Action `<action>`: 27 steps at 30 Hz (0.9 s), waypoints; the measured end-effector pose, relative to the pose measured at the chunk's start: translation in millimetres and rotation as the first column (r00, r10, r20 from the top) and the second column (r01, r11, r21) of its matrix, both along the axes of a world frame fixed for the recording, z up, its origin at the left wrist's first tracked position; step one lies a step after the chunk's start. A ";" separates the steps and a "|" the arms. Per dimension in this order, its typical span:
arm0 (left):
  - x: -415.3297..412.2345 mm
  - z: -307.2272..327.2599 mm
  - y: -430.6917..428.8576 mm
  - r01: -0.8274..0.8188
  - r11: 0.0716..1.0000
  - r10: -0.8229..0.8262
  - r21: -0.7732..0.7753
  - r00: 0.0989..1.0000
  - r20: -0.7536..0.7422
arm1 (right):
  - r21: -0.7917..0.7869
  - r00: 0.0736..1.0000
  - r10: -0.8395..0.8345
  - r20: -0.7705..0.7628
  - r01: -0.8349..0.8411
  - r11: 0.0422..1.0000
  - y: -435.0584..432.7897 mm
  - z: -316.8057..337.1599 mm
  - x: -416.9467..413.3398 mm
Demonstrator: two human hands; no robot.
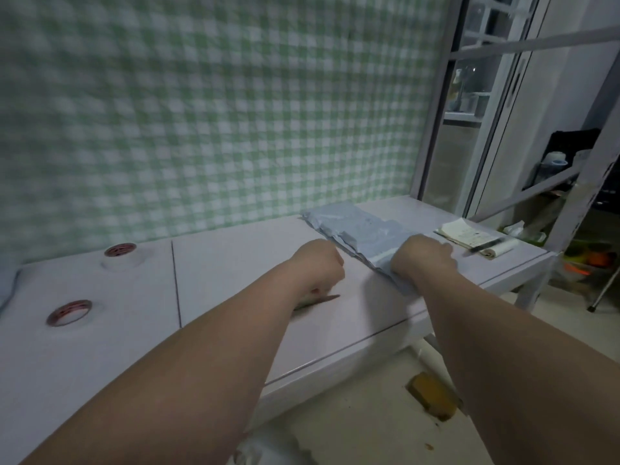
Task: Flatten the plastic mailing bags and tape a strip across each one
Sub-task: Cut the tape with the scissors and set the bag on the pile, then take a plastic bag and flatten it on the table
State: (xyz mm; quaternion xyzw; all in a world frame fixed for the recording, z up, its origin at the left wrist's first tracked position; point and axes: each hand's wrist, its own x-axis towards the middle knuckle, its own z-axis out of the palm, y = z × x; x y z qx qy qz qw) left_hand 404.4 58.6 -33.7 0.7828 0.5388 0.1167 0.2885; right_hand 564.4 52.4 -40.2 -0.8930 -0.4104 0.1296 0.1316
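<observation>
— What is nearest?

— The floor (369,414), with a brown block (432,396) lying on it just under the counter's front edge. Two bare forearms reach out over the white counter (235,313).

— And the left grip (317,266)?

— It is a fist, knuckles up, low over the middle of the counter. A thin pointed blade (323,299) sticks out from beneath it towards the right, and the fingers are curled round its hidden handle. Whether it is scissors or a knife is too blurred to tell.

— The right grip (424,260)?

— It rests, back up, on the near end of the bags (359,226). I cannot tell whether its fingers lie flat on the plastic or curl round it.

— Where do the bags lie?

— They are a crumpled blue-grey stack on the right half of the counter, running from the right grip back towards the wall.

— Any tape?

— Two rolls on the left half, well apart from both hands: the near roll (70,313) and the far roll (121,256). Each has red print on its core, too blurred to read.

— Anything else with writing?

— Papers (464,233) at the counter's right end, beside the bags, with a dark pen (486,245) across them. The print is too small to read.

— Behind?

— A green-and-white checked cloth (218,112) covers the wall, and a window (469,78) stands to its right.
</observation>
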 end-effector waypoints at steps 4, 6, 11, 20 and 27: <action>-51.1 18.0 -15.4 -0.091 0.985 0.088 0.144 0.996 0.031 | 0.111 0.956 0.288 0.057 -0.292 0.950 15.2 12.2 -58.4; -84.4 25.2 -23.3 -0.163 0.965 0.159 0.204 0.987 0.032 | 0.122 0.919 0.393 0.035 -0.395 0.911 8.6 23.7 -97.6; -189.7 19.5 -39.2 -0.349 0.876 0.413 0.332 0.899 -0.145 | 0.226 0.758 0.642 -0.117 -0.609 0.760 -9.2 22.4 -193.5; -365.2 -17.8 -85.0 -0.356 0.848 0.526 0.392 0.477 -0.704 | 0.296 0.522 0.837 -0.164 -0.784 0.546 -49.6 7.1 -320.2; -420.5 -33.6 -90.7 -0.488 0.829 0.493 0.274 0.408 -0.768 | 0.286 0.468 0.869 -0.160 -0.821 0.494 -63.1 -2.3 -355.9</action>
